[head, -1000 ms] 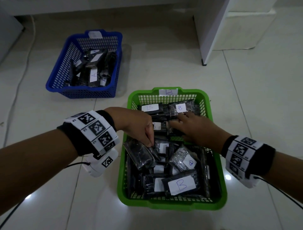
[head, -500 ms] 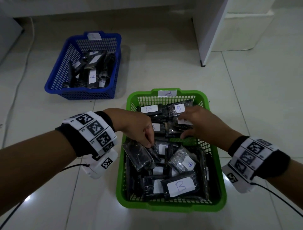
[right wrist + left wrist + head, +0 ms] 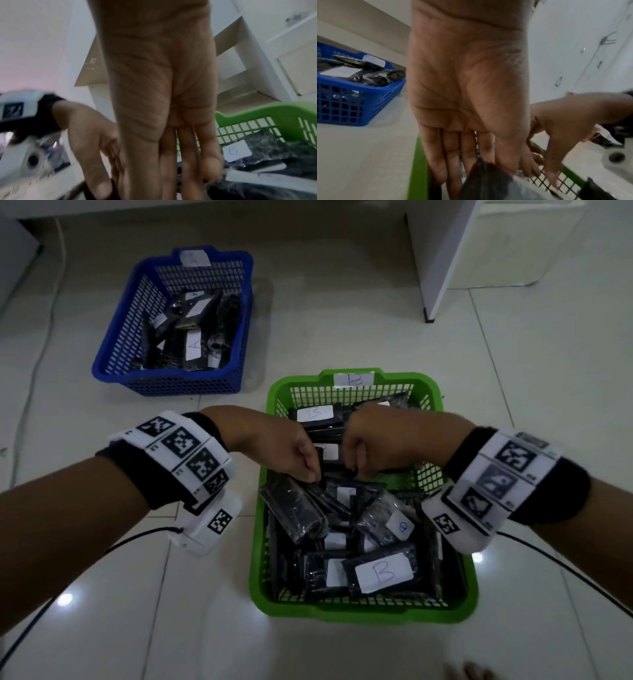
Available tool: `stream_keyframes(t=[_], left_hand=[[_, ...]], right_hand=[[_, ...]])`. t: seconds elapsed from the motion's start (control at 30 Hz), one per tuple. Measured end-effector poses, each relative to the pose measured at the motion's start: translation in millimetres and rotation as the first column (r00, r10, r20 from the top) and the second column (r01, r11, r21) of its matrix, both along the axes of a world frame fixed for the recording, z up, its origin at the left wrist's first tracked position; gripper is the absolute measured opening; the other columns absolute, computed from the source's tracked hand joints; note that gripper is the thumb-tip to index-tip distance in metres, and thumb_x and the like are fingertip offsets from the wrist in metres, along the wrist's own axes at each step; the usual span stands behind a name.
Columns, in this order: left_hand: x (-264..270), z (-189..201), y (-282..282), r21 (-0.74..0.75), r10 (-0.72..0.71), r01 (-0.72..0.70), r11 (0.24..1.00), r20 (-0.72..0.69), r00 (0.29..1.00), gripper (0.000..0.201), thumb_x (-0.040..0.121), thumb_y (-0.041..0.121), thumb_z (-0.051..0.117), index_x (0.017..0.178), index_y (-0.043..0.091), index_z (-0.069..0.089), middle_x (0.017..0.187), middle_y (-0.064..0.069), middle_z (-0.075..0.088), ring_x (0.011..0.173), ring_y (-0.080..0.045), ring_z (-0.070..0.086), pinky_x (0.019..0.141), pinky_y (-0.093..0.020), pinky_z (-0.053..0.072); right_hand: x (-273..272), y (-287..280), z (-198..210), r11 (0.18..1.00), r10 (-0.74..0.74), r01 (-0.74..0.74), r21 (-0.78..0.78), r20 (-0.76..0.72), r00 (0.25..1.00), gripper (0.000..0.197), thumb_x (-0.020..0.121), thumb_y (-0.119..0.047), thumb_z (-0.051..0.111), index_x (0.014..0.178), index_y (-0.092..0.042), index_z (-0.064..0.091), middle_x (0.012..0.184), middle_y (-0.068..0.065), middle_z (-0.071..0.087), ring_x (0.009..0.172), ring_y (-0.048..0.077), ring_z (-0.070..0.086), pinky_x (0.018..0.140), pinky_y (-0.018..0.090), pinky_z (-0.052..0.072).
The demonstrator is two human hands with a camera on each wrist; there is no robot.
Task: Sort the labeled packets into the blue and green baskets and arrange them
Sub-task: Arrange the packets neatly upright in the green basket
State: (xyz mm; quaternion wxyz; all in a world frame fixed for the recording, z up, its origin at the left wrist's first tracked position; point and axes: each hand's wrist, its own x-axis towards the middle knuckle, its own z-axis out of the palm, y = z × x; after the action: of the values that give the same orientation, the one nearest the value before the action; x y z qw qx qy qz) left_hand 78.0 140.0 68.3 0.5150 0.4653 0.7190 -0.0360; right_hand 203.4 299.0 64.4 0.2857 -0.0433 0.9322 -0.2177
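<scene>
The green basket (image 3: 359, 613), tagged B, holds several black packets with white B labels, one large label (image 3: 383, 573) near the front. My left hand (image 3: 313, 474) reaches down into its middle and pinches the top edge of a dark packet (image 3: 488, 180) between thumb and straight fingers. My right hand (image 3: 356, 470) is right beside it, and its straight fingers (image 3: 211, 169) push down among the packets. The blue basket (image 3: 164, 385), tagged A, sits on the floor at the far left with several labeled packets inside.
A white furniture panel (image 3: 442, 268) stands on the tiled floor at the back right. A thin cable (image 3: 41, 337) runs along the floor at the left. Wrist cables trail from both arms. Toes (image 3: 469, 671) show at the bottom edge.
My right hand left the packets at the back of the green basket and came to the middle, close to my left hand. The left hand stayed on its packet.
</scene>
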Motion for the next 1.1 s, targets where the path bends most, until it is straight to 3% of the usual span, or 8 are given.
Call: stream_keyframes(t=[0.1, 0.17, 0.4, 0.57, 0.77, 0.9, 1.0, 1.1], left_hand=[[6, -7, -5, 0.067, 0.022, -0.018, 0.998, -0.055, 0.998, 0.032, 0.096, 0.041, 0.065, 0.128, 0.036, 0.064, 0.115, 0.015, 0.066, 0.103, -0.003, 0.062, 0.093, -0.022, 0.05], [11, -11, -7, 0.109, 0.015, -0.006, 0.994, -0.082, 0.996, 0.037, 0.096, 0.039, 0.064, 0.133, 0.035, 0.06, 0.125, 0.009, 0.06, 0.111, -0.01, 0.059, 0.1, -0.031, 0.049], [25, -15, -6, 0.341, -0.004, 0.072, 0.937, -0.196, 0.981, 0.02, 0.097, 0.033, 0.061, 0.116, 0.035, 0.069, 0.105, 0.016, 0.063, 0.092, -0.001, 0.059, 0.079, -0.018, 0.044], [47, -12, -9, 0.31, -0.066, 0.097, 0.946, -0.11, 0.992, 0.023, 0.093, 0.056, 0.06, 0.11, 0.041, 0.068, 0.101, 0.022, 0.068, 0.088, 0.007, 0.062, 0.079, -0.019, 0.05], [62, -14, -6, 0.354, -0.074, 0.146, 0.924, -0.208, 0.975, 0.03, 0.099, 0.051, 0.055, 0.123, 0.034, 0.06, 0.107, 0.017, 0.065, 0.089, 0.001, 0.059, 0.082, -0.03, 0.052], [61, -8, -5, 0.315, 0.152, -0.156, 0.936, 0.038, 0.988, 0.041, 0.101, 0.05, 0.05, 0.14, 0.038, 0.044, 0.118, 0.014, 0.066, 0.091, 0.003, 0.065, 0.085, -0.028, 0.053], [57, 5, -3, 0.206, 0.462, -0.588, 0.782, 0.442, 0.769, 0.032, 0.106, 0.037, 0.042, 0.137, 0.041, 0.05, 0.124, 0.006, 0.066, 0.096, -0.017, 0.073, 0.078, -0.029, 0.057], [44, 12, -5, 0.245, 0.527, -0.66, 0.71, 0.438, 0.729, 0.029, 0.103, 0.049, 0.044, 0.121, 0.046, 0.066, 0.125, 0.011, 0.067, 0.107, -0.012, 0.066, 0.088, -0.036, 0.053]], right_hand=[[13, 2, -1, 0.994, 0.096, -0.105, 0.001, 0.388, 0.916, 0.05, 0.053, -0.054, 0.09, 0.096, -0.04, 0.068, 0.092, -0.022, 0.067, 0.089, 0.006, 0.065, 0.083, 0.034, 0.056], [24, 0, -10, 0.993, 0.094, -0.113, 0.015, 0.457, 0.884, 0.057, 0.049, -0.056, 0.091, 0.096, -0.043, 0.063, 0.102, -0.02, 0.058, 0.097, 0.012, 0.061, 0.087, 0.038, 0.056], [40, 16, -3, 1.0, -0.009, 0.007, 0.029, 0.089, 0.996, 0.046, 0.065, -0.048, 0.085, 0.104, -0.033, 0.066, 0.1, -0.013, 0.065, 0.093, 0.011, 0.062, 0.082, 0.032, 0.052], [64, 35, 20, 0.993, 0.045, -0.083, 0.084, 0.373, 0.927, 0.052, 0.05, -0.035, 0.095, 0.093, -0.039, 0.066, 0.097, -0.024, 0.056, 0.095, 0.007, 0.056, 0.084, 0.034, 0.052], [75, 32, 0, 0.992, 0.074, -0.09, 0.085, 0.18, 0.981, 0.034, 0.057, -0.02, 0.093, 0.082, -0.031, 0.072, 0.086, -0.019, 0.068, 0.082, 0.004, 0.063, 0.081, 0.031, 0.055], [63, 52, 20, 0.987, -0.098, 0.099, -0.123, 0.017, 0.995, 0.022, 0.075, -0.024, 0.082, 0.093, -0.027, 0.07, 0.081, -0.023, 0.064, 0.07, -0.015, 0.057, 0.072, 0.023, 0.046], [47, 56, 31, 0.961, -0.224, 0.197, -0.193, -0.127, 0.966, 0.018, 0.083, -0.03, 0.075, 0.099, -0.027, 0.068, 0.083, -0.02, 0.06, 0.072, -0.011, 0.056, 0.065, 0.018, 0.037], [35, 43, 18, 0.96, -0.264, 0.236, -0.151, -0.204, 0.943, 0.021, 0.091, -0.039, 0.064, 0.103, -0.022, 0.071, 0.088, -0.019, 0.061, 0.079, -0.005, 0.055, 0.065, 0.015, 0.036]])
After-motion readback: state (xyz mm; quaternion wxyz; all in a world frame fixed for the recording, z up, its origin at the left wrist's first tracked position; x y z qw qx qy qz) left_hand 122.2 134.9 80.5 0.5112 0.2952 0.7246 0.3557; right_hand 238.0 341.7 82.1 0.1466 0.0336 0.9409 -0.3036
